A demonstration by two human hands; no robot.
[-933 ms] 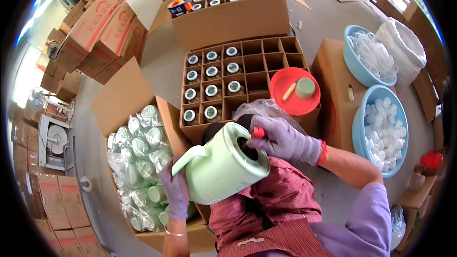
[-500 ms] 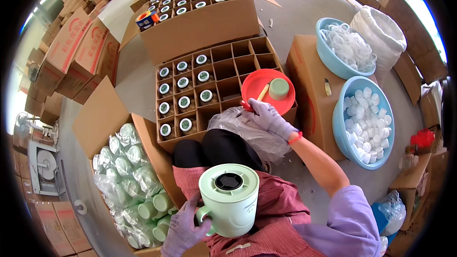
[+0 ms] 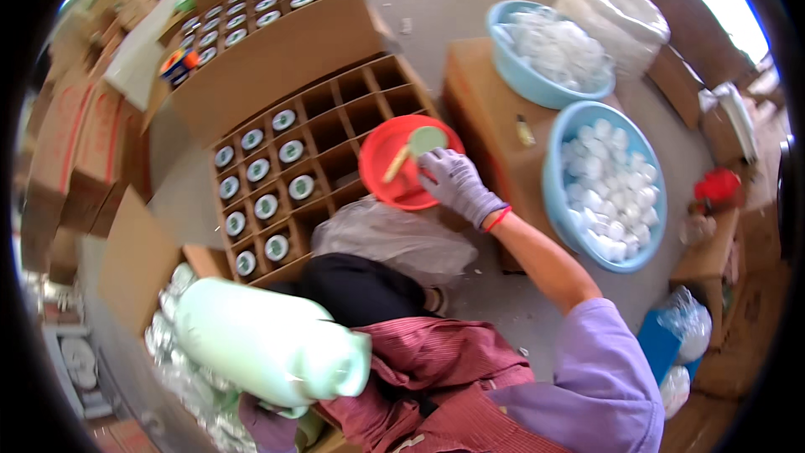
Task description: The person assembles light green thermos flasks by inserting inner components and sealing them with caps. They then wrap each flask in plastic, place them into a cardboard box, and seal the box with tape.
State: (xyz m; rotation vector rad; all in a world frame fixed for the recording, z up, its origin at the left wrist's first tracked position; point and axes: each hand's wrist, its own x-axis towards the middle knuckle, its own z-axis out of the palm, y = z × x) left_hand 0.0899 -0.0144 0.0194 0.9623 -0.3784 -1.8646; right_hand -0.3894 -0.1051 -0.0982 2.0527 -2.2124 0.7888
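A pale green insulated jug (image 3: 251, 331) lies tilted nearly sideways over my lap and the box at left, its narrower end toward the lower right. My left hand (image 3: 270, 424), gloved and blurred, grips it from below near the handle. My right hand (image 3: 457, 184), in a light purple glove, reaches into a red basin (image 3: 369, 169). Its fingers are closed at the near edge of a small green cup (image 3: 428, 141); the fingertips are partly hidden. A yellow-handled tool (image 3: 396, 164) lies in the basin beside the cup.
The basin rests on a divided carton (image 3: 335, 130) holding several white-topped bottles (image 3: 290, 151). At right, blue tubs hold white caps (image 3: 616, 201) and clear rings (image 3: 549, 46). A carton of plastic-wrapped green items (image 3: 180, 373) stands at left; clear plastic film (image 3: 394, 239) lies before my knees.
The jug has gone from upright to tilted, moving left. My right hand has let go of the yellow-handled tool and moved to the green cup. The whole view has turned and shifted.
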